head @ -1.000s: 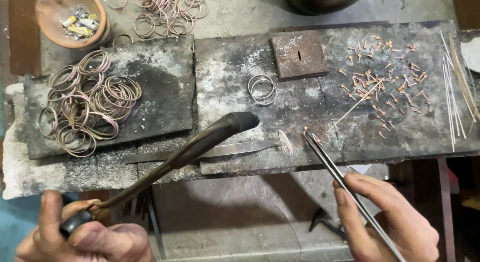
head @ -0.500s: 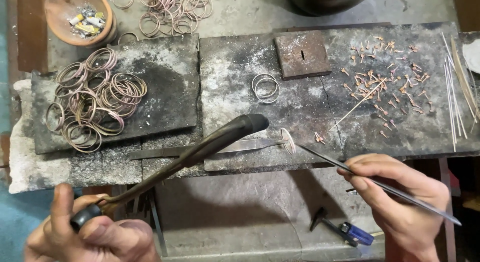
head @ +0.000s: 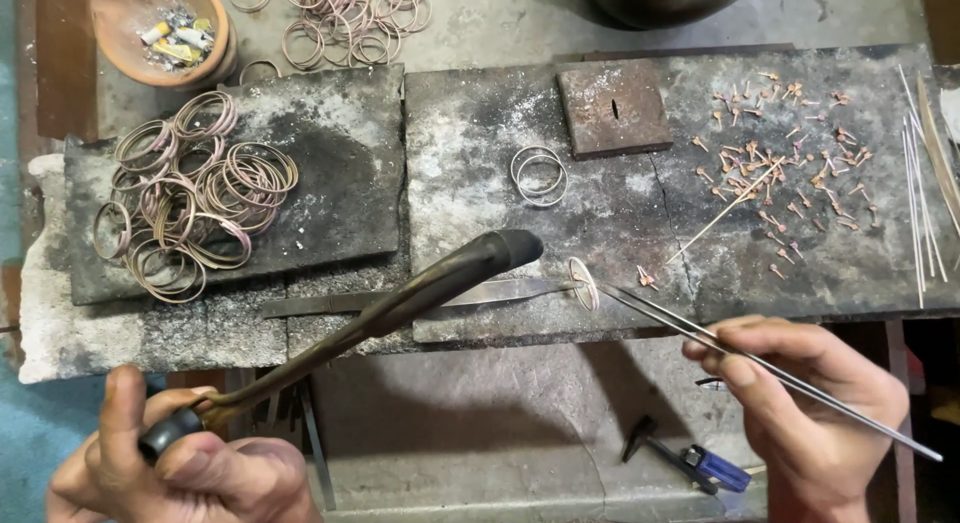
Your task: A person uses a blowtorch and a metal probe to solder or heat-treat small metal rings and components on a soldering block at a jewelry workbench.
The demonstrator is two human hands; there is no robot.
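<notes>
Ring: we see a thin wire ring (head: 582, 283) at the front edge of the soot-stained slab (head: 620, 223), propped against a flat metal strip (head: 420, 298).
Tweezers: our right hand (head: 800, 403) pinches long tweezers (head: 740, 353) whose tips meet the ring.
Torch: our left hand (head: 180, 468) is clenched round the handle of a curved torch (head: 400, 308), nozzle near the ring.
Handling: we judge the ring light, springy and easily bent; best gripped by its rim with the tips.
Left end: bangles (head: 185, 208) heaped on a dark slab.
Far right corner: small copper pieces (head: 780, 153) scattered.
</notes>
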